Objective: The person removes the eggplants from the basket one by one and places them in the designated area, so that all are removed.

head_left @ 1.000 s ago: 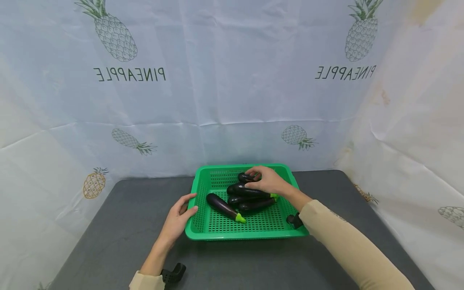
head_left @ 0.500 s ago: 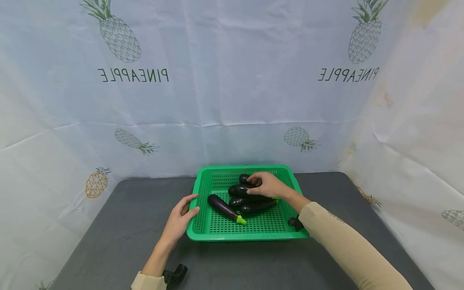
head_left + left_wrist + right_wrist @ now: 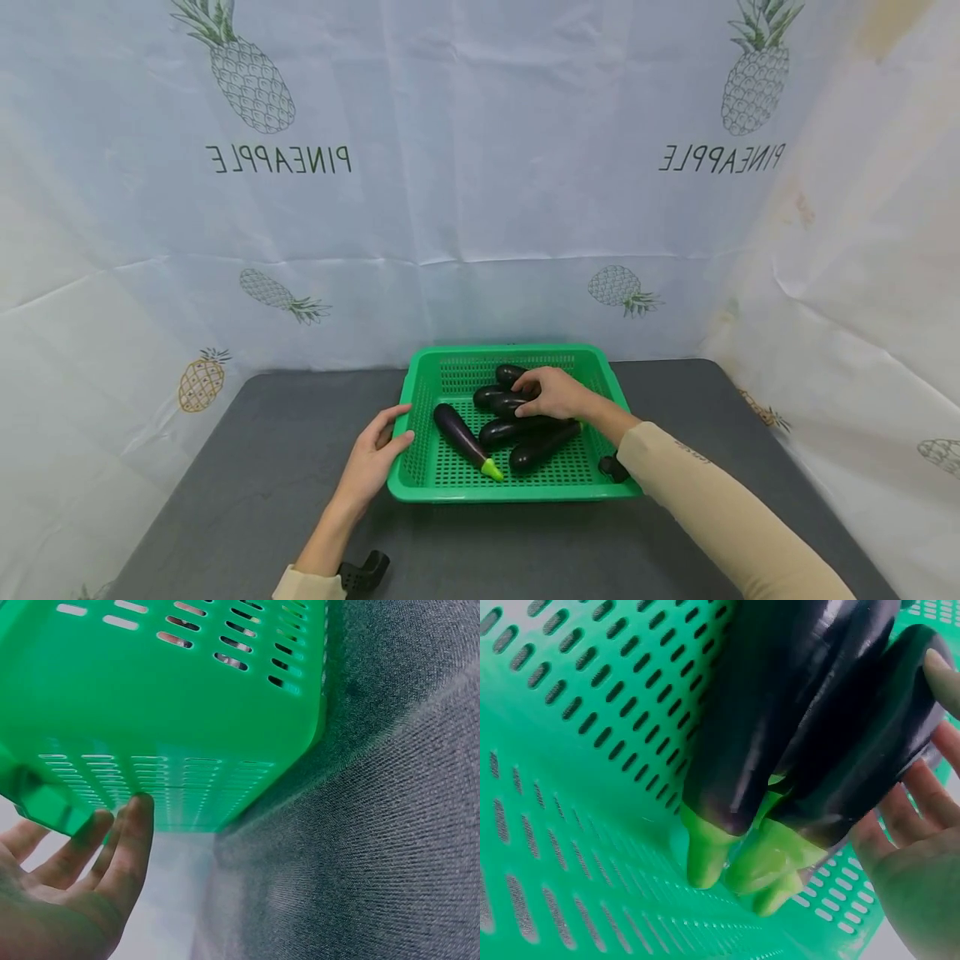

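Note:
A green plastic basket [image 3: 517,493] holds several dark purple eggplants with green stems. My right hand [image 3: 557,394] grips one eggplant [image 3: 874,739] in the middle of the pile, thumb on one side and fingers on the other. Other eggplants lie close against it, and another [image 3: 512,374] is at the far wall. A separate eggplant [image 3: 459,435] slants along the basket's left part, stem toward the front. At the left rim, my left hand [image 3: 367,458] holds the basket, thumb and index finger over the edge. In the left wrist view its other fingers [image 3: 131,847] lie against the outer wall.
The basket stands on a dark grey tabletop [image 3: 247,483], near its back edge. Behind hangs a white cloth [image 3: 480,183] printed with pineapples, which also closes off both sides. Each wrist carries a black camera mount [image 3: 364,572].
My right hand has come slightly nearer the front of the basket. The eggplants under it have shifted forward and spread apart. My left hand stays at the left rim.

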{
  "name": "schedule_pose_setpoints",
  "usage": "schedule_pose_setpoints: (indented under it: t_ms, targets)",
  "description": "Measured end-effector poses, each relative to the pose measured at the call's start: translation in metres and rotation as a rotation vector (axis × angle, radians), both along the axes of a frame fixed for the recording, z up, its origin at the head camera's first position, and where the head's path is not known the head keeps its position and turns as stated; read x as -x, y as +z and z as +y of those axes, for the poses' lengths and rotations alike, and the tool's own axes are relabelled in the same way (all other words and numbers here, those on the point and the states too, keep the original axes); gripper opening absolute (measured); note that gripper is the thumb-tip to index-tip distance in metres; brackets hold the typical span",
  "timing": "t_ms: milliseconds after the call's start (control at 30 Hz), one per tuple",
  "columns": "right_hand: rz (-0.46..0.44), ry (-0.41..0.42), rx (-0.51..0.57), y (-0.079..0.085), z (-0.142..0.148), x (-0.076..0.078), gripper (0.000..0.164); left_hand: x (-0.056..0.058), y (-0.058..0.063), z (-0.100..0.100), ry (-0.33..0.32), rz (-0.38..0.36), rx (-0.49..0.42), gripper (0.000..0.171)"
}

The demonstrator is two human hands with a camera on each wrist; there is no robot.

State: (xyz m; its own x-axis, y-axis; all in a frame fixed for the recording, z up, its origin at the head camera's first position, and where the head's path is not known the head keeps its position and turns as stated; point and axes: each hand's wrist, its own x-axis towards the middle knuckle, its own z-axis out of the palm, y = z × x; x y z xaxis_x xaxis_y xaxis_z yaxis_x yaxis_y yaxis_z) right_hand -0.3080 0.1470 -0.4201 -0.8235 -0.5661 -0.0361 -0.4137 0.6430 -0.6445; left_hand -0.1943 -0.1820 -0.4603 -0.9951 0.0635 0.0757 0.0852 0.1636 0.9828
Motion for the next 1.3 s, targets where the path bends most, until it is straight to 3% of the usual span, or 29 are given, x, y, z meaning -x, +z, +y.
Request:
schedule_pose_setpoints:
  t_ms: [367,1300]
  targets:
    - [-0.007,0.005,0.049,0.012,0.001,-0.004,0.041,-0.001,-0.001,0.002,0.004,-0.001,0.005,0.048]
    - [0.047,-0.006,0.133,0.080,0.015,-0.025,0.042,-0.001,0.001,0.000,-0.007,-0.009,-0.007,0.049]
